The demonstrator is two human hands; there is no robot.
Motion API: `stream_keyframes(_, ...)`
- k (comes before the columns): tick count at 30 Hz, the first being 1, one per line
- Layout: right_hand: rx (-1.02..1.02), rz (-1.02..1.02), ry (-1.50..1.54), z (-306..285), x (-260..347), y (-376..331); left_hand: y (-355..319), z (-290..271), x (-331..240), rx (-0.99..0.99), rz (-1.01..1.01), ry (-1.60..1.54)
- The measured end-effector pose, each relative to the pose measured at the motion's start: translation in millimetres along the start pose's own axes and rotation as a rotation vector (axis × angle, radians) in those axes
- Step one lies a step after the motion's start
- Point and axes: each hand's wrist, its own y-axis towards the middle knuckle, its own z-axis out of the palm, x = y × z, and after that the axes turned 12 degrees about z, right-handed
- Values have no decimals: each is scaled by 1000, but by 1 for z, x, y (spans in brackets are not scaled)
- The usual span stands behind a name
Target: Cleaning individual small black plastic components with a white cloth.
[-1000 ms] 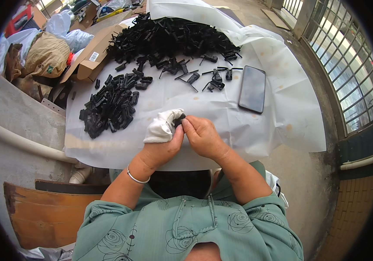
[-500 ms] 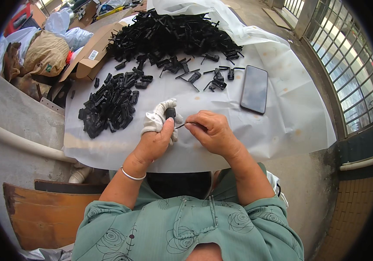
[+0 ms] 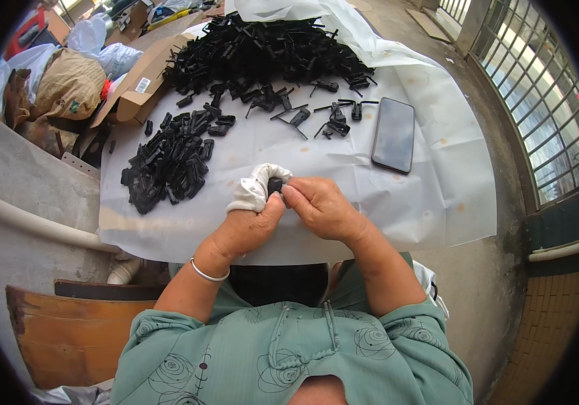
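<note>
My left hand point(image 3: 254, 210), its fingers in a white cloth glove point(image 3: 252, 192) and its thumb bare, is closed around a small black plastic part point(image 3: 274, 184). Bare and closed in a pinch, my right hand point(image 3: 321, 206) meets the right side of that part. Whatever lies between its thumb and finger is hidden. Both hands are above the near edge of the white-sheeted table point(image 3: 343, 229). To their left lies a pile of short black plastic pieces point(image 3: 168, 158). Farther back is a big heap of black parts with thin stems point(image 3: 255, 54).
A dark-screened phone point(image 3: 393, 135) lies right of my hands. Several stemmed black parts point(image 3: 333, 121) are scattered in front of the heap. An opened cardboard box point(image 3: 142, 91) and stuffed bags point(image 3: 70, 81) stand at the back left. A barred window point(image 3: 539, 101) is on the right.
My hands have come together, the left shifting slightly right. The thin black stem seen between the part and my right fingers has gone out of sight.
</note>
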Motion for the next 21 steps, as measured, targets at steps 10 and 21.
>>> stream_keyframes(10, -239, -108, -9, 32, -3, 4, -5, -5, 5, -53, 104, 186)
stream_keyframes(21, -287, -81, -149, -1, -5, 6, 33, -93, 13, -108, 126, 1526)
